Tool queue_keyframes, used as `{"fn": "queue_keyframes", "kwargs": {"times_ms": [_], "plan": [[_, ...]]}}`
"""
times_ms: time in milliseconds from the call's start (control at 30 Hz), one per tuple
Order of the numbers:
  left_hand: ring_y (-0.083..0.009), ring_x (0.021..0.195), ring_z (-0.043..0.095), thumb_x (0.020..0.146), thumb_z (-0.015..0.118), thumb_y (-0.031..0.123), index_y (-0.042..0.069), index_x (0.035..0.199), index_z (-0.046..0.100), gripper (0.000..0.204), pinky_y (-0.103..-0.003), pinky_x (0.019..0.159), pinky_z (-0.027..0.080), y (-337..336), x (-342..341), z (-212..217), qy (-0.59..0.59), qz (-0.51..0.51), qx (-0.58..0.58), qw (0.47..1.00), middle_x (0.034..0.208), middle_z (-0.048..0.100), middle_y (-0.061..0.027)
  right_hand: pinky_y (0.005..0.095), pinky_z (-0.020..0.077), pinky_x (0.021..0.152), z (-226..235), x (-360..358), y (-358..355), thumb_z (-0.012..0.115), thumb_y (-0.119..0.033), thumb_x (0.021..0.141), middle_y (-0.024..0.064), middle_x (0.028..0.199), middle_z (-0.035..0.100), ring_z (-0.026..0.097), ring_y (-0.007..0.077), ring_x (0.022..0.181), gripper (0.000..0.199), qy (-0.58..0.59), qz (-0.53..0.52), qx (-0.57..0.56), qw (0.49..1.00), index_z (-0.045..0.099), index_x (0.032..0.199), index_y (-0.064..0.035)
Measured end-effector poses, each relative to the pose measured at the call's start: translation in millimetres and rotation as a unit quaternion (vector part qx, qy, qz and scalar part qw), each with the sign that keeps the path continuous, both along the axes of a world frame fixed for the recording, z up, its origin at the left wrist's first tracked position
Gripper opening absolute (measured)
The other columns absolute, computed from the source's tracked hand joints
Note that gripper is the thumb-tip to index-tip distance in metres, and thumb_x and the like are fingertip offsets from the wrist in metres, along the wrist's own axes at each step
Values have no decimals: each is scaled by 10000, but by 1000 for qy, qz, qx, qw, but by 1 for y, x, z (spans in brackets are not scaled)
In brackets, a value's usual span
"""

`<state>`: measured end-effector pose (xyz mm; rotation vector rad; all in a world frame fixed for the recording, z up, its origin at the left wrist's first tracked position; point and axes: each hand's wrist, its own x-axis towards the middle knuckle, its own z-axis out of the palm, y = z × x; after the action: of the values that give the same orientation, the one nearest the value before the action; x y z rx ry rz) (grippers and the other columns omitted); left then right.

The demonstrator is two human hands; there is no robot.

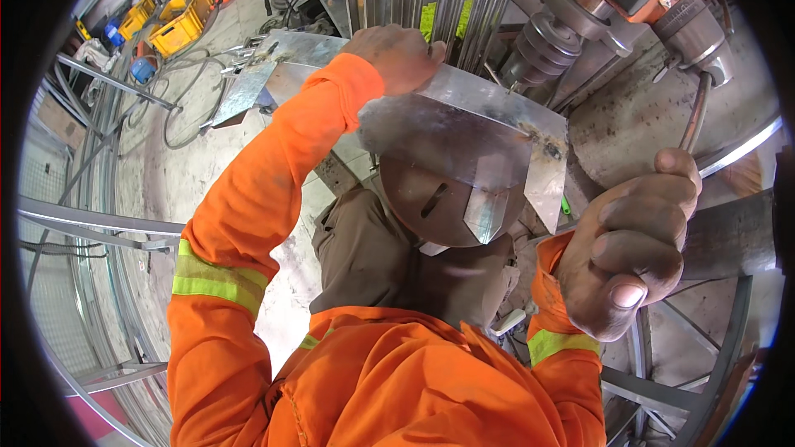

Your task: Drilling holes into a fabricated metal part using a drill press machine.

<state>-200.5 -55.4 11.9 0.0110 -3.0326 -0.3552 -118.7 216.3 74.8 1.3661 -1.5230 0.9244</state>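
Left arm: raised from the lower left, bent at the elbow, forearm running up and to the right. It is covered by an orange sleeve with a yellow-green reflective band above the elbow. Left hand (399, 56): knuckles up, fingers curled downward and pressed flat, fingertips hidden beneath the palm. Wrist slightly flexed.

Right arm: enters from the lower right, orange sleeve with a reflective band at the cuff, forearm short in view and angled upward. Right hand (633, 247): closed in a tight fist, four fingers stacked and wrapped around, thumb laid across below them with the nail facing the camera.
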Motion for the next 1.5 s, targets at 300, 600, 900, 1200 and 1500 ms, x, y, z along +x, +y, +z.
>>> {"fn": "queue_keyframes", "kwargs": {"times_ms": [300,600,900,1200,1500], "plan": [[-426,940,691,1029,368,464,-5,834,727,622,-508,922,517,7,6,16,-41,28,13,999,937,721,-234,482,362,984,-2,-2,2,401,-471,1049,-18,715,446,425,164,717,429,-5,-10,5,1000,504,766,-165],[-428,930,693,1029,373,461,-7,812,723,623,-509,922,520,3,2,6,-22,25,-2,999,923,723,-229,472,360,978,-3,-4,3,398,-479,1053,-24,724,459,422,157,719,427,4,-9,18,1000,515,774,-178],[-422,811,682,1036,395,310,142,1074,620,283,-548,747,535,-10,-13,-14,15,-44,-115,992,812,677,-161,473,363,956,-5,-4,4,377,-493,1057,-26,730,468,424,157,709,434,0,-16,28,999,516,784,-186],[-411,810,688,1014,432,259,132,1083,606,226,-536,721,540,-8,-10,-12,21,-54,-119,991,785,662,-165,465,362,949,-6,-5,6,359,-491,1061,-29,731,450,415,151,712,413,5,-24,33,999,510,806,-204],[-399,776,688,1003,451,246,129,1080,604,207,-534,695,542,-8,-9,-16,44,-56,-131,989,761,654,-142,471,350,957,-6,-9,7,370,-468,1059,-24,722,458,410,148,715,410,8,-3,27,1000,526,795,-196]]}}
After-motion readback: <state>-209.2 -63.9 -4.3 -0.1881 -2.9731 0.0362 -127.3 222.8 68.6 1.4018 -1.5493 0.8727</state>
